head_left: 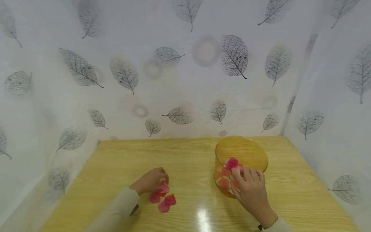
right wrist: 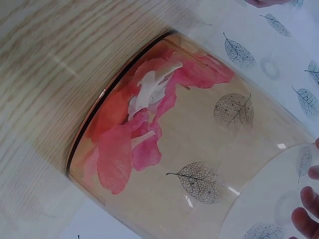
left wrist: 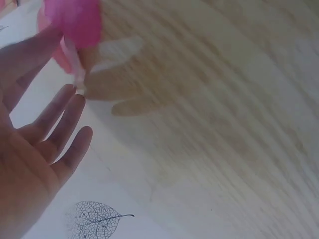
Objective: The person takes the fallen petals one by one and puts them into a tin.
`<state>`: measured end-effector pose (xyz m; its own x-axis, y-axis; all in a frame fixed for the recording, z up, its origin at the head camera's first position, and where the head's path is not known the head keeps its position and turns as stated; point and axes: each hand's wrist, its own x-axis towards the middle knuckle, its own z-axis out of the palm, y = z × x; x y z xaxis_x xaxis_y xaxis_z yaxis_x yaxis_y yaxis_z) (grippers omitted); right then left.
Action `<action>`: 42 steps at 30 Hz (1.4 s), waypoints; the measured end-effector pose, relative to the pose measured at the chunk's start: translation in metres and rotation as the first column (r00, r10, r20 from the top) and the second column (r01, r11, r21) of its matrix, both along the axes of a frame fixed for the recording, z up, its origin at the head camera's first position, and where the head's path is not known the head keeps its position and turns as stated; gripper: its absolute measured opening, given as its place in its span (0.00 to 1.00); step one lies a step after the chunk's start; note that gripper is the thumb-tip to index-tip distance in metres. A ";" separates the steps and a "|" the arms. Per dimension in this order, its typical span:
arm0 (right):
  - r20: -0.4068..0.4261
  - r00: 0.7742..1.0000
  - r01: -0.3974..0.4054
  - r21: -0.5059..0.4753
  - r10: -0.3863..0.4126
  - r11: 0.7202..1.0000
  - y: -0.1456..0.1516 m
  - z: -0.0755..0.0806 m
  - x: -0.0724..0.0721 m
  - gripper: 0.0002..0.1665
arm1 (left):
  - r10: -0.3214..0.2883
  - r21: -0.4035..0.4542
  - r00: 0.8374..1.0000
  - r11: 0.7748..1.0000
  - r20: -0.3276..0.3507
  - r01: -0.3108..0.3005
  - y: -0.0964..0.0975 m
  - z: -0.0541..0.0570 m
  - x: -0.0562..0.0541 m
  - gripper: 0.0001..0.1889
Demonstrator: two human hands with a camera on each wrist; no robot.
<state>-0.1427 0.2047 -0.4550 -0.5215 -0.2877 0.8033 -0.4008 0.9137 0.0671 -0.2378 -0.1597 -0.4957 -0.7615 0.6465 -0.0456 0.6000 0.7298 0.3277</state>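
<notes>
My left hand (head_left: 152, 181) is low over the wooden table, left of centre. It pinches a bright pink petal (left wrist: 82, 22), with paler petals (left wrist: 65, 55) close by its fingertips. Beside this hand lie several loose pink and red petals (head_left: 164, 206). To the right stands an amber see-through glass container (head_left: 246, 149). Pink, coral and white petals (right wrist: 114, 159) are inside it, gathered towards its base. My right hand (head_left: 252, 190) is at the container's near side, fingers spread and slightly bent by the rim; in the right wrist view only its fingertips (right wrist: 306, 214) show, without a petal.
The light wooden table (head_left: 185, 161) carries everything. White sheets with a leaf print (head_left: 176, 80) enclose the back and both sides. A light reflection (head_left: 203, 219) shines near the front of the table, between the two hands.
</notes>
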 end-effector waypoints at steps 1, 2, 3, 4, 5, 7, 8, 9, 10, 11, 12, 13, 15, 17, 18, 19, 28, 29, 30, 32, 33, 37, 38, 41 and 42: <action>-0.001 1.000 -0.002 -0.002 0.002 1.000 0.000 0.000 0.000 0.25 | -0.001 0.002 1.000 1.000 -0.009 0.001 0.000 -0.001 0.000 0.07; -0.002 1.000 -0.003 -0.003 0.003 1.000 0.000 0.000 0.000 0.25 | -0.002 0.002 1.000 1.000 -0.018 0.002 0.001 -0.001 0.000 0.06; -0.003 1.000 -0.004 -0.004 0.004 1.000 0.000 0.000 0.000 0.25 | -0.003 -0.003 0.999 1.000 -0.035 0.003 0.001 -0.002 0.000 0.07; -0.007 1.000 -0.005 -0.006 0.005 1.000 -0.001 0.000 0.000 0.25 | -0.003 0.002 0.999 1.000 -0.042 0.003 0.001 -0.002 0.000 0.06; -0.007 1.000 -0.004 -0.006 0.004 1.000 -0.001 0.000 0.000 0.25 | -0.005 0.005 0.999 1.000 -0.052 0.005 0.002 -0.002 0.000 0.06; -0.009 1.000 -0.004 -0.005 0.004 1.000 -0.001 0.000 0.000 0.25 | -0.007 0.013 0.997 1.000 -0.077 0.008 0.002 -0.002 0.000 0.05; -0.010 1.000 -0.004 -0.004 0.004 1.000 -0.001 0.000 0.000 0.25 | -0.007 0.016 0.995 1.000 -0.095 0.009 0.003 -0.001 0.000 0.05; -0.010 1.000 -0.005 -0.004 0.005 1.000 -0.001 0.000 0.000 0.25 | -0.009 0.025 0.993 1.000 -0.114 0.012 0.003 0.000 -0.001 0.04; -0.012 1.000 -0.005 -0.003 0.005 1.000 -0.001 0.000 -0.001 0.26 | -0.004 0.032 0.992 0.999 -0.122 0.008 0.004 0.001 -0.001 0.04; -0.011 1.000 -0.003 -0.001 0.003 1.000 -0.001 0.000 -0.001 0.26 | -0.004 0.039 0.990 0.999 -0.138 0.010 0.004 0.003 -0.002 0.04; -0.011 1.000 -0.002 0.000 0.002 1.000 0.000 0.000 -0.001 0.26 | 0.002 0.045 0.989 0.999 -0.147 0.004 0.004 0.005 -0.002 0.03; -0.011 1.000 -0.001 0.000 0.001 1.000 0.000 0.000 -0.001 0.26 | 0.005 0.055 0.987 0.998 -0.161 0.004 0.004 0.007 -0.002 0.03; -0.008 1.000 0.002 0.002 -0.002 1.000 0.000 0.000 -0.001 0.26 | 0.000 0.082 0.982 0.997 -0.188 0.016 0.003 0.011 -0.003 0.04; -0.006 1.000 0.005 0.003 -0.005 1.000 0.000 0.000 -0.001 0.26 | -0.008 0.102 0.977 0.994 -0.211 0.030 0.002 0.015 -0.004 0.04; -0.005 1.000 0.005 0.003 -0.005 1.000 0.000 0.000 -0.001 0.26 | -0.008 0.107 0.975 0.994 -0.224 0.033 0.002 0.018 -0.004 0.04; -0.005 1.000 0.006 0.003 -0.006 1.000 0.001 0.000 0.000 0.26 | -0.009 0.112 0.971 0.993 -0.241 0.037 0.002 0.020 -0.004 0.03; -0.006 1.000 0.012 0.003 -0.012 1.000 0.004 0.000 0.000 0.26 | 0.014 0.232 0.922 0.969 -0.386 0.082 0.041 0.073 -0.015 0.05; -0.005 1.000 0.013 0.005 -0.013 1.000 0.004 0.000 0.000 0.26 | 0.015 0.242 0.918 0.966 -0.396 0.089 0.050 0.081 -0.016 0.05; -0.004 1.000 0.015 0.008 -0.015 1.000 0.005 0.000 0.000 0.26 | 0.013 0.253 0.915 0.963 -0.404 0.098 0.060 0.088 -0.017 0.05; -0.002 1.000 0.018 0.011 -0.018 1.000 0.005 -0.001 0.000 0.25 | 0.003 0.266 0.904 0.956 -0.427 0.122 0.082 0.102 -0.018 0.05; -0.001 1.000 0.019 0.012 -0.019 1.000 0.005 -0.001 0.000 0.25 | -0.006 0.270 0.901 0.953 -0.435 0.136 0.093 0.109 -0.018 0.05; 0.003 1.000 0.014 0.005 -0.014 1.000 0.004 -0.002 0.000 0.25 | -0.056 0.275 0.874 0.938 -0.483 0.212 0.135 0.129 -0.019 0.04; 0.003 1.000 0.012 0.005 -0.012 1.000 0.003 -0.003 0.000 0.25 | -0.069 0.268 0.864 0.936 -0.498 0.229 0.144 0.132 -0.019 0.04; 0.002 1.000 0.007 0.005 -0.007 1.000 0.002 -0.003 0.000 0.25 | -0.103 0.242 0.844 0.934 -0.526 0.264 0.168 0.137 -0.020 0.04; 0.003 1.000 0.008 0.007 -0.008 1.000 0.002 -0.003 0.000 0.25 | -0.111 0.229 0.838 0.935 -0.535 0.270 0.174 0.137 -0.021 0.04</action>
<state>-0.1430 0.2063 -0.4576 -0.5262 -0.2890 0.7997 -0.3941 0.9163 0.0718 -0.2585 0.0144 -0.3585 -0.4851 0.7043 0.5184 0.8552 0.5057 0.1132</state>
